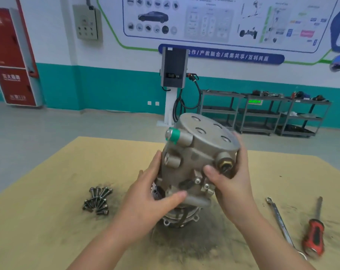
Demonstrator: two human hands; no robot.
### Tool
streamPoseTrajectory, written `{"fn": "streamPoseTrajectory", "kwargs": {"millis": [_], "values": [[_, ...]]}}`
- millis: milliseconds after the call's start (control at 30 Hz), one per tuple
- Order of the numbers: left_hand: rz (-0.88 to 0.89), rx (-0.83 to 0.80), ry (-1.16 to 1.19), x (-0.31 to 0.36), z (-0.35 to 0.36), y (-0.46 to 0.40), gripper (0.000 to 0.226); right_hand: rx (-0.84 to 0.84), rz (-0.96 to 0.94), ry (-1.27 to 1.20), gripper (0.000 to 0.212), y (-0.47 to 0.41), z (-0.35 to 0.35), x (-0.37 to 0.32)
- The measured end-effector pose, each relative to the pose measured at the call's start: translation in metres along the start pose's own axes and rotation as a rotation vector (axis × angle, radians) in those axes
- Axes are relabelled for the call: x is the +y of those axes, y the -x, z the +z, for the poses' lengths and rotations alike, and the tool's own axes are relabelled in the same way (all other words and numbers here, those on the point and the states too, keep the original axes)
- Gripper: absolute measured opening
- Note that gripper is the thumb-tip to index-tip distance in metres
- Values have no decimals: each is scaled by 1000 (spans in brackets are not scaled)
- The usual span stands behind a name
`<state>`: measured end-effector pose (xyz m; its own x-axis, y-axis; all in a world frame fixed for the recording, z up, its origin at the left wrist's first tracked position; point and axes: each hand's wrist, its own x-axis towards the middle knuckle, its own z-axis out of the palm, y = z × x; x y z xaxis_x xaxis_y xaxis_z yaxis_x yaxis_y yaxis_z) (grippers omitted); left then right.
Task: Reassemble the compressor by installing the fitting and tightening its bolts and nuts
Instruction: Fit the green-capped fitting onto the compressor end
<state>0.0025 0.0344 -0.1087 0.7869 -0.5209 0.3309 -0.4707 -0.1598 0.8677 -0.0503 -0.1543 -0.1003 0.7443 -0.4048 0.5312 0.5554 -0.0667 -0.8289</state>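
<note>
A grey metal compressor body (pixel 196 151) stands tilted on its pulley end (pixel 177 219) in the middle of the cardboard-covered table (pixel 48 221). A green cap (pixel 174 134) covers one port near its top, and a brass fitting (pixel 225 165) shows in another port on the right. My left hand (pixel 151 197) grips the lower left side, thumb across the front. My right hand (pixel 229 178) grips the right side, thumb beside the brass fitting. A pile of several bolts (pixel 98 200) lies on the table to the left.
A wrench (pixel 280 221) and a red-handled screwdriver (pixel 314 232) lie on the table at the right. Dark grime stains the cardboard around the compressor. Beyond the table stand a charging post (pixel 174 69) and metal shelf carts (pixel 262 114) by the wall.
</note>
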Motion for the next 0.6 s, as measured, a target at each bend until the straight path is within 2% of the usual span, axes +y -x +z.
{"fn": "streamPoseTrajectory", "kwargs": {"millis": [167, 300, 367, 433, 533, 600], "values": [[-8, -24, -119, -30, 5, 16, 102, -105, -61, 253, 110, 8, -6, 8], [39, -37, -195, -37, 19, 12, 103, -156, -74, 286, 113, 6, -13, 8], [49, -18, -157, -41, 30, 3, 121, -170, -58, 284, 113, 2, -21, 7], [-12, 1, -85, -40, 42, -5, 136, -186, -3, 280, 117, -3, -30, 5], [-56, 41, 16, -41, 58, -17, 136, -258, 122, 274, 123, -13, -48, -4], [-41, 72, 73, -43, 64, -26, 129, -311, 194, 307, 106, -17, -63, -13]]}}
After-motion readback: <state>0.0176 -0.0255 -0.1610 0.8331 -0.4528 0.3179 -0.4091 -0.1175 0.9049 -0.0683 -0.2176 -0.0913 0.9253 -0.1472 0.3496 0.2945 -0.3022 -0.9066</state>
